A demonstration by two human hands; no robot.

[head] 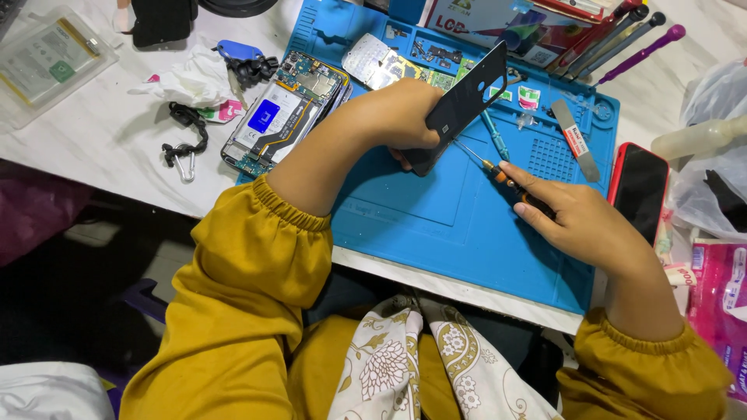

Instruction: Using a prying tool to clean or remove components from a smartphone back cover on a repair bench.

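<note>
Left hand (401, 117) is gripping a flat black plastic phone back cover (461, 105), tilted up over the blue silicone repair mat (436, 225). Right hand (580, 222) pinches a slim orange-and-black screwdriver (498, 173), tip under the cover's lower edge.

The left hand (401, 117) holds a black phone cover (461, 105) tilted above the blue mat (436, 225); the right hand (580, 222) holds a screwdriver (498, 173) against it.
</note>
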